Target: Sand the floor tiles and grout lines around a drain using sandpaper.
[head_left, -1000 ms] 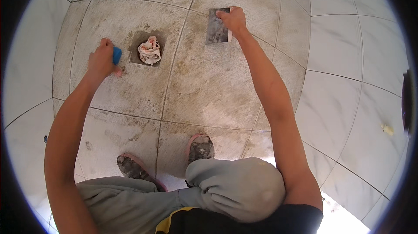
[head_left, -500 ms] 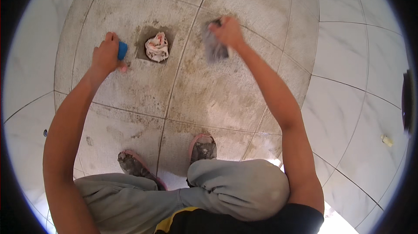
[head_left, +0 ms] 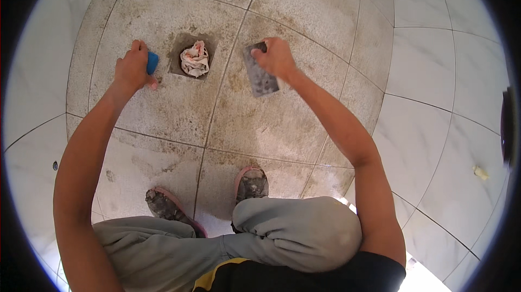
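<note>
On the left, my left hand [head_left: 130,69] is closed around a small blue block [head_left: 152,63] and rests low over the tiled floor. Its exact kind is hidden by my fingers. Over to the right, my right hand [head_left: 278,59] grips the top end of a flat grey rectangular pad [head_left: 262,81], smeared with pale marks, against the dirty tile. Between the two hands, a crumpled white cloth with reddish stains [head_left: 195,58] is stuffed into a square hole [head_left: 176,63] in the floor.
Beige floor tiles [head_left: 157,105] carry brown stains and dark joints. White marbled wall tiles [head_left: 420,64] rise on both sides. My shoes [head_left: 252,186] stand near me. A dark round-edged object [head_left: 508,126] is at the right rim, and a small yellowish piece [head_left: 480,172] lies nearby.
My right hand has drawn the grey pad slightly left and toward me. The left hand with the blue block stays in place.
</note>
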### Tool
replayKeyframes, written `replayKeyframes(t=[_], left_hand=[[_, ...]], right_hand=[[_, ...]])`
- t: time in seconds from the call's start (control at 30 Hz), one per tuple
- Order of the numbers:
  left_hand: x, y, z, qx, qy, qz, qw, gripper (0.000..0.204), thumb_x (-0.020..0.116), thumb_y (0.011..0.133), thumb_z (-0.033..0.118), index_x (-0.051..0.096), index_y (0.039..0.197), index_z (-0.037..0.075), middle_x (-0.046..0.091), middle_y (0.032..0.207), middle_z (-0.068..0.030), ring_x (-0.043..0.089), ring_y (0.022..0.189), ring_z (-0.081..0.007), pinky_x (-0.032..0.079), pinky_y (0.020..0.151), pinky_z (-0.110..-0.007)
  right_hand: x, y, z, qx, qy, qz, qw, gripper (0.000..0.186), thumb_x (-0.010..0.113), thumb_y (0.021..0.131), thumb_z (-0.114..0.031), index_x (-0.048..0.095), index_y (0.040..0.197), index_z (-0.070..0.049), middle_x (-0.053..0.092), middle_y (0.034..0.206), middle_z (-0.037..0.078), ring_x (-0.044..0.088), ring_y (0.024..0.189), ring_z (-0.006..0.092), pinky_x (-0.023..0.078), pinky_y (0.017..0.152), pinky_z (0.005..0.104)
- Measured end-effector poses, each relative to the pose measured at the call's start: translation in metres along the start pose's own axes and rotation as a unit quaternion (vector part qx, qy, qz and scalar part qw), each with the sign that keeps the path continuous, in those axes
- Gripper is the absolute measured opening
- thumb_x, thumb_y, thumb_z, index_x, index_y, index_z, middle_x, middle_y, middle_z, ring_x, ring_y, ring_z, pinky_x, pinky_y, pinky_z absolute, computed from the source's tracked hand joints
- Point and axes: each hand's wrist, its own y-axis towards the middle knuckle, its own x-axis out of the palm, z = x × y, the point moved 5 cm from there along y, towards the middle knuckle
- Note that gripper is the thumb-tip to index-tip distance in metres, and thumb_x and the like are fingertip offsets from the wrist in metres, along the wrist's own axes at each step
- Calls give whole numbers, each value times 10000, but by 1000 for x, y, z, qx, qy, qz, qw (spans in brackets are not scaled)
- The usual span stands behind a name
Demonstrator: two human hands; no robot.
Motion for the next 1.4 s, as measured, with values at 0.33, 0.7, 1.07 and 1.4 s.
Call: replayKeyframes(t=[0.33, 0.7, 1.07, 1.4], left_hand=[[-2, 5, 1, -19, 25, -7, 999, 1154, 960, 443, 207, 365, 1410, 1, 443, 1397, -129, 574, 1186, -333, 514, 893, -474], [9, 1, -4, -5, 20, -12, 1000, 1100, 960, 439, 202, 396, 1362, 0, 463, 1339, -127, 594, 1142, -341, 510, 865, -525], [3, -5, 6, -21, 13, -20, 1000, 1050, 975, 442, 225, 435, 1316, 7, 500, 1300, -118, 597, 1157, -306, 499, 888, -501], [-2, -2, 5, -25, 8, -10, 1000, 994, 978, 455, 239, 455, 1261, -11, 532, 1220, -114, 609, 1135, -301, 491, 896, -477]], right_hand=[[-2, 2, -7, -66, 35, 58, 996, 344, 692, 754, -281, 666, 705, 59, 629, 673, 277, 667, 620, 377, 529, 589, 440], [-32, 50, 22, 115, -18, 64, 991, 391, 718, 715, -322, 654, 689, 63, 659, 731, 285, 706, 715, 370, 548, 648, 421], [-23, 39, 21, 124, -13, 55, 991, 360, 679, 731, -261, 672, 780, 96, 656, 927, 339, 674, 930, 435, 519, 850, 475], [-6, 62, -1, -37, -104, 85, 990, 412, 694, 705, -320, 677, 764, 88, 661, 821, 314, 687, 803, 433, 555, 718, 453]])
